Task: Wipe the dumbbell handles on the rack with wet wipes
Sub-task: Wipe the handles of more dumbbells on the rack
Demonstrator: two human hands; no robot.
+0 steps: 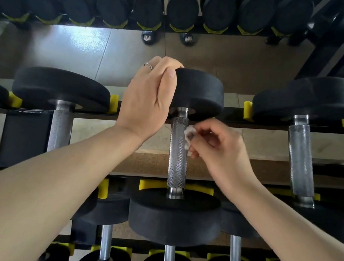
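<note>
Dumbbell handle [178,154] at frame centre runs top to bottom, resting on the rack [257,126]. Right hand [220,147], nearer, pinches a wet wipe [188,136] against its upper right side; left hand [148,101] clasps the upper head [200,89].

Black rack [257,124], yellow cradles [247,110], dumbbells [179,154] resting across
</note>
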